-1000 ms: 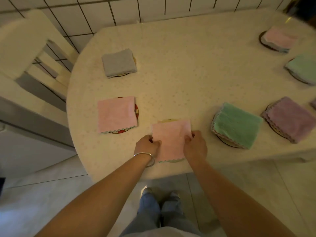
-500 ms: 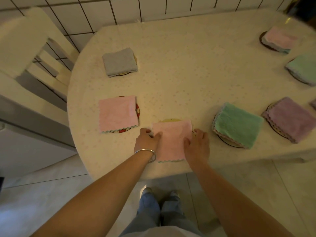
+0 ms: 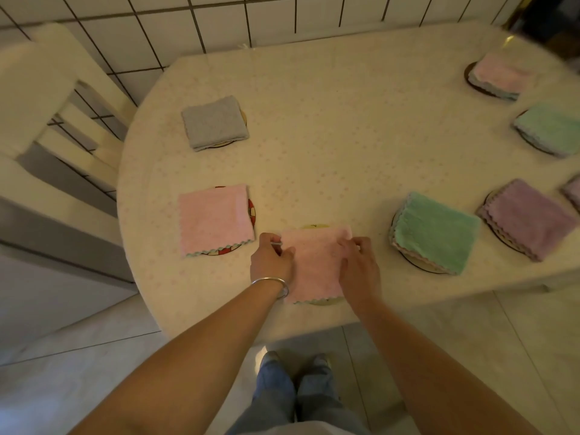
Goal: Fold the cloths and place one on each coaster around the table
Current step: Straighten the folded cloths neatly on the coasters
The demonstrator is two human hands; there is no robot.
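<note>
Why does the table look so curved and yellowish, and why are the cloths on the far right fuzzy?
Head view: the wide-angle lens bows the table edge and wall tiles; dim, warm light tints everything yellow, with a small glare spot at the far right corner; the pink cloth between the hands is fairly sharp, while the green cloth at the right edge is smeared.

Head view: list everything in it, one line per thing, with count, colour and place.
Table: one, cream dotted cover, centre.
Pink cloths: three; one between the hands, one to its left, one far right.
Green cloths: two; near right, far right edge.
Purple cloth: one whole, near right; another cut off by the right edge.
Grey cloth: one, far left.
Coasters: one peeks from under each whole cloth, e.g. red-patterned.
Chair: one, cream, left.
Wall tiles: white, top.
Bracelet: one, silver, left wrist.
Left hand: pinches the cloth's left edge.
Right hand: pinches its right edge.
</note>
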